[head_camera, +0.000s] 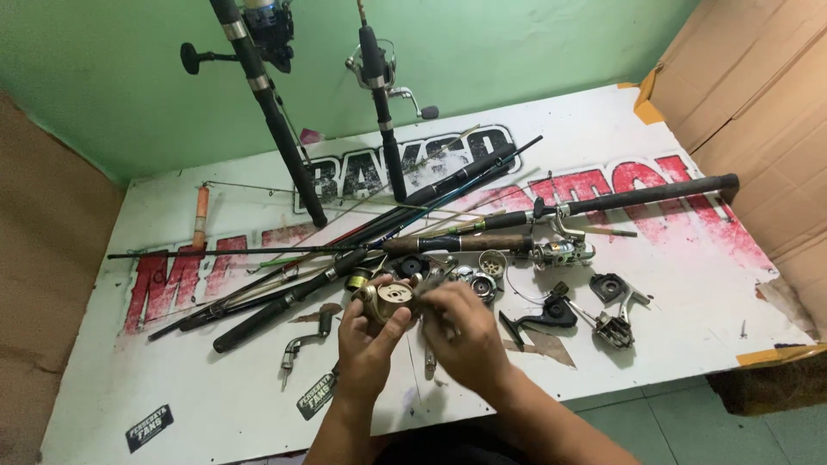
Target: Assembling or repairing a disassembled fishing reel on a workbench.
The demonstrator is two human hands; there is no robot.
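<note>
we see the left hand (366,336) closed around a small gold reel spool (389,299), held just above the front middle of the white desk (689,293). the right hand (465,331) is curled, its fingertips pinching a small dark part (428,284) right beside the spool; we cannot tell what that part is. behind the hands lie fishing rods (284,297), a silver spinning reel (562,251) and loose reel parts (613,320). two more rods (276,120) lean on the green wall (112,103).
</note>
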